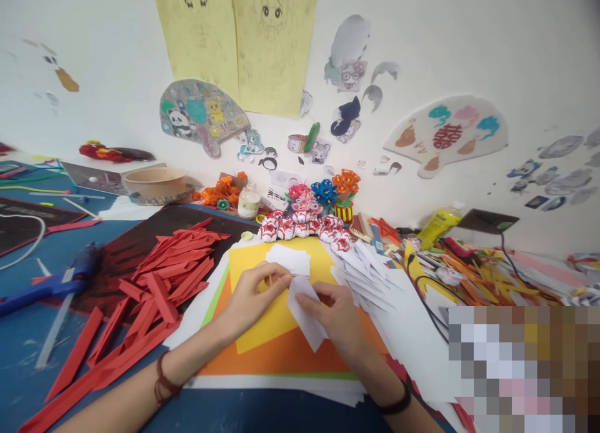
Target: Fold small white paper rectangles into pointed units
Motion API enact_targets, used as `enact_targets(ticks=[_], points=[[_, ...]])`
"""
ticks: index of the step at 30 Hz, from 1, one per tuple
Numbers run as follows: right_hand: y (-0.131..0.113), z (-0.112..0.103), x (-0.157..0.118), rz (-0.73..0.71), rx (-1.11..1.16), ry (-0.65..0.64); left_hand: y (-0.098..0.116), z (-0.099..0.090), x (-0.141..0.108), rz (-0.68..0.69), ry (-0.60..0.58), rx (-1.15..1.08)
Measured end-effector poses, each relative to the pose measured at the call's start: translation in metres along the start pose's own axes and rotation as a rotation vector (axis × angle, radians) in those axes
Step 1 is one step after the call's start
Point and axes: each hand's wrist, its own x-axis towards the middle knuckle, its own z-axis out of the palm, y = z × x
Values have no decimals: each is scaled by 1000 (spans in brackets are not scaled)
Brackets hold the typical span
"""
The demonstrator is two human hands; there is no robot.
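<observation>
Between my hands is a small white paper strip [307, 317], slanting down to the right above the coloured sheets. My right hand [340, 311] grips its side, with the thumb on top. My left hand [260, 292] pinches the strip's upper end with thumb and forefinger. Just beyond lies another white paper piece [289, 258] on the yellow sheet [250, 333]. Under that is an orange sheet [234, 363]. A pile of white paper strips [363, 273] spreads to the right of my hands. Folded red paper strips [159, 295] are heaped on the left.
A blue glue gun [60, 283] lies at the left. Behind the sheets are red-and-white folded paper pieces [304, 227], paper flowers [323, 192], a small jar [248, 203] and a round bowl [154, 183]. Yellow and orange strips [462, 267], a cable [422, 295] and a yellow bottle [439, 225] crowd the right.
</observation>
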Motion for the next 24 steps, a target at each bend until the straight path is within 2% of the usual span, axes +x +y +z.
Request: enact_targets(ticks=[9, 14, 18, 24], points=[[4, 1, 0, -9, 24, -11, 1, 1, -1, 60, 0, 63], [5, 0, 2, -1, -11, 6, -6, 2, -2, 54, -73, 140], [8, 1, 3, -2, -19, 1, -9, 2, -2, 113, -65, 183], [4, 0, 2, 11, -18, 7, -8, 2, -2, 112, -122, 227]])
